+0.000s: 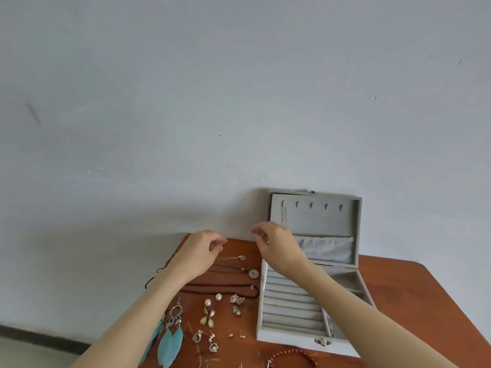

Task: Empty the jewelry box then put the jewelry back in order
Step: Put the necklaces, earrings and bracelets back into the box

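Looking down, we see the grey jewelry box (pixel 305 301) open at the right of the wooden table (pixel 414 296), lid upright against the wall (pixel 239 88). Left of it lie corded necklaces (pixel 239 272), pearl earrings (pixel 212 301) and turquoise feather earrings (pixel 170 338); a red bead bracelet (pixel 292 354) sits at the near edge. Left hand (pixel 199 251) and right hand (pixel 276 245) hover at the far side, fingers curled as if pinching; we cannot tell whether anything is held.
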